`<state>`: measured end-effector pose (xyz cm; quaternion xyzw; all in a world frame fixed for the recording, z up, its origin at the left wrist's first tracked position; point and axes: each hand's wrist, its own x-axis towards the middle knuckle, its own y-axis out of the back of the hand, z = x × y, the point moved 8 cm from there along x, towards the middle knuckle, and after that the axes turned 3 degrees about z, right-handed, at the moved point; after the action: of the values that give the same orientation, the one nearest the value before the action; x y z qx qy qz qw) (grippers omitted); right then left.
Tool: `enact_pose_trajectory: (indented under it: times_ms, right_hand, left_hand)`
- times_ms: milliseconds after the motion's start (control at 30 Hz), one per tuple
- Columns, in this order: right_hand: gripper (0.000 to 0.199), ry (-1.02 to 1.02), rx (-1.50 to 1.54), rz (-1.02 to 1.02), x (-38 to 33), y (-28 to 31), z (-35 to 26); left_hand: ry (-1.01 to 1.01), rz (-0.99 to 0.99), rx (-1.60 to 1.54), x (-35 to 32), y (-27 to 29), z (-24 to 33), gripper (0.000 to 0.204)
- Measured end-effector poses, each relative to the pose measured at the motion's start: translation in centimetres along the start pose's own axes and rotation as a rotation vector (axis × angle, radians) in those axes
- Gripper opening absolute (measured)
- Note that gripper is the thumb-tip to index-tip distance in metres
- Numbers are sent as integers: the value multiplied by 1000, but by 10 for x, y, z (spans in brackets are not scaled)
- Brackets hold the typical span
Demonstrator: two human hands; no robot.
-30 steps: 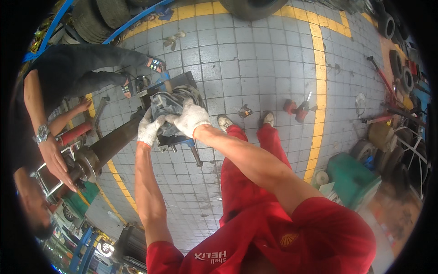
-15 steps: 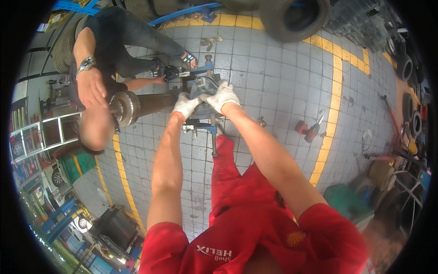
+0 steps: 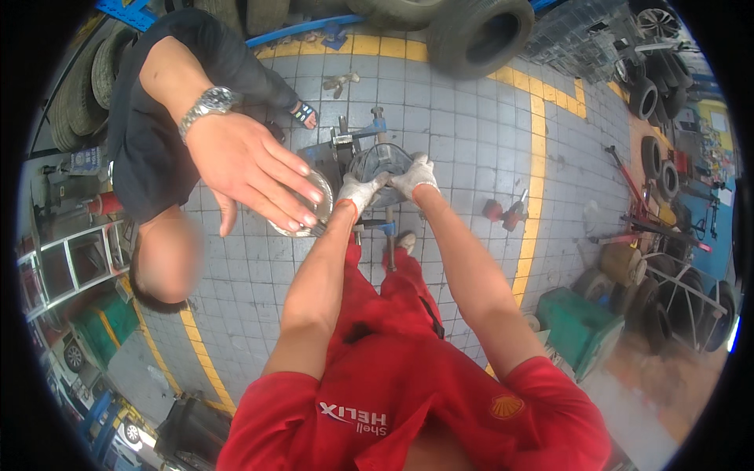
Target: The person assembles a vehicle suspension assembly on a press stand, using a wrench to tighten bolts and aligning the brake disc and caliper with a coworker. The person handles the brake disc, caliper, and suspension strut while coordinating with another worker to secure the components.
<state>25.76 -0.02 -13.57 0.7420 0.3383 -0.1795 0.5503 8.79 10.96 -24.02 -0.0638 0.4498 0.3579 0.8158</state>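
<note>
While 2 bare forearms reach forward from red sleeves [image 3: 271,408], the white-gloved left hand [image 3: 363,191] and right hand [image 3: 414,175] come together on a dark, rounded part [image 3: 378,160] in the upper middle of the view. The part lies just beyond the left hand, which grasps its near edge, and directly to the left of the right hand, which grips its right side with curled fingers. The 2 thumbs sit close together along the near edge; whether they touch is too small to tell.

Around the part is metal tooling with blue fittings: 1 blue piece [image 3: 377,125] on the far side, and another blue piece [image 3: 383,228] on the near side, just below the gloves. To the left, a co-worker in dark clothes leans in, a bare hand [image 3: 250,161] spread with the fingers extended, a silver watch [image 3: 206,110] at the wrist. A pale metal disc [image 3: 327,200] shows partly behind those fingertips, near the wearer's left forearm.

Underfoot is a grey tiled floor [image 3: 471,145] with yellow lines [image 3: 536,161]. A red-and-dark tool [image 3: 514,220] lies well to the right of the gloves, a large tyre [image 3: 457,49] at the far edge, and a green bin [image 3: 569,318] at lower right.
</note>
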Motion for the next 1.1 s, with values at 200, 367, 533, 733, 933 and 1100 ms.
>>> enact_pose_trajectory:
  times_ms: [200, 367, 533, 733, 933, 1100]
  right_hand:
    - [117, 99, 54, 51, 9, -2, 8]
    - [114, 129, 145, 32, 15, -2, 14]
    - [114, 45, 72, 24, 8, 0, 7]
    - [113, 12, 42, -10, 11, -1, 5]
    - [110, 144, 238, 5, 25, -8, 20]
    - [106, 31, 269, 152, 8, -20, 37]
  left_hand:
    - [-43, 72, 214, -16, 9, 23, 130]
    - [13, 53, 245, -28, 9, 31, 135]
    - [1, 72, 140, -16, 5, 21, 122]
    - [60, -20, 90, -25, 6, 22, 120]
    - [51, 99, 305, -33, 9, 37, 128]
    - [-52, 56, 292, -21, 8, 39, 134]
